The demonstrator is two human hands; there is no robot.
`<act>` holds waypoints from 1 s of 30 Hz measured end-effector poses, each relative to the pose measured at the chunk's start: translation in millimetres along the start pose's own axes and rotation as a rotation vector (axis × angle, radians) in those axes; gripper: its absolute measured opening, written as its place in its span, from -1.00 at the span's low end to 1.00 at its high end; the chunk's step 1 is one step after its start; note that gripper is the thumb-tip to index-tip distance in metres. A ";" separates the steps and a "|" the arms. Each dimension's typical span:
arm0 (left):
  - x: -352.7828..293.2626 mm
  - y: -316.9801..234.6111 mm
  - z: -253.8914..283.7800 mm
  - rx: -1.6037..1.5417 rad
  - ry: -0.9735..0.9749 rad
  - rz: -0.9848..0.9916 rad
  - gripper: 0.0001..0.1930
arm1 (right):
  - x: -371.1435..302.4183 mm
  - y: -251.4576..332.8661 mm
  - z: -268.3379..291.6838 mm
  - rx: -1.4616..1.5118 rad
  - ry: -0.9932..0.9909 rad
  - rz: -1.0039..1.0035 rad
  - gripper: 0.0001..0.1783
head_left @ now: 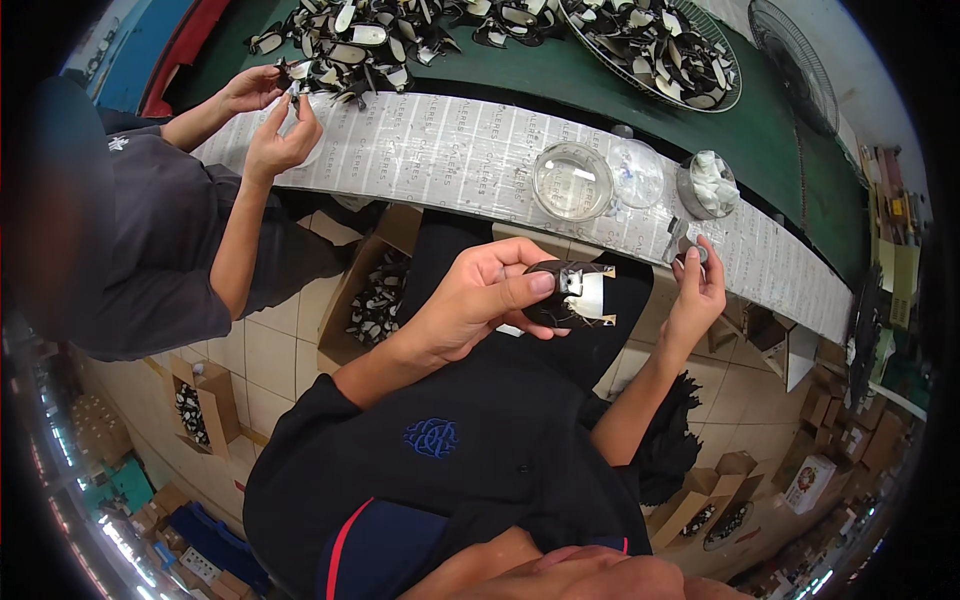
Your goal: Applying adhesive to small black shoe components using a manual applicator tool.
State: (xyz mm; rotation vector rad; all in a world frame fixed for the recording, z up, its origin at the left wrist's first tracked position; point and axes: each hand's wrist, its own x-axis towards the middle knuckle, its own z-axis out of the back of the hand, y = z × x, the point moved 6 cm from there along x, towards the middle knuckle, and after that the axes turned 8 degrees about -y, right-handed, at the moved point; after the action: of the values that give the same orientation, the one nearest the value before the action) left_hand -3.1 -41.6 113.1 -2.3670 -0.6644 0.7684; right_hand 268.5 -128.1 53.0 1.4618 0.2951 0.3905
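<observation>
- Pinching a black shoe piece (572,296) between thumb and curled fingers, the left hand (480,300) holds it up just near of the table edge, above the person's dark shirt.
- That piece is dark and rounded, with a pale silvery panel and small tan corners facing up; it sticks out to the right of the grip.
- Right hand (697,290) is raised just right of the piece, fingers closed together around a small grey tool (690,252) at the fingertips; hand and piece are apart.
- Left forearm comes in from the lower left, wrist bent inward; right forearm rises steeply from below, palm turned left.
- On the paper-covered table (470,160) just beyond sit a clear glass bowl (572,180), a second clear dish (637,172) and a round tin of white bits (708,185).
- Far left, another person's hands (268,118) work a similar piece beside a heap of black pieces (370,45).
- Far right stands a round tray (655,45) full of the same pieces.
</observation>
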 end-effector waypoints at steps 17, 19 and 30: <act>-13.7 -14.3 -9.8 0.027 0.088 -0.073 -0.71 | 77.7 -120.4 -59.2 0.426 0.135 -0.079 -0.69; -12.9 -15.7 -9.1 0.061 0.106 -0.101 -0.72 | 78.0 -123.0 -55.1 0.470 0.125 -0.089 -0.69; -5.1 -18.6 -6.7 0.031 0.119 -0.051 -0.62 | 76.8 -127.3 -53.6 0.570 0.125 -0.135 -0.66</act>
State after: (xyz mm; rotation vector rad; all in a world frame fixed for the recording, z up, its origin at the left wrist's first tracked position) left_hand -7.6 -33.7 131.3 -2.3372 -0.6553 0.6071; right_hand 324.8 -55.0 -75.3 1.9626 0.6403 0.2995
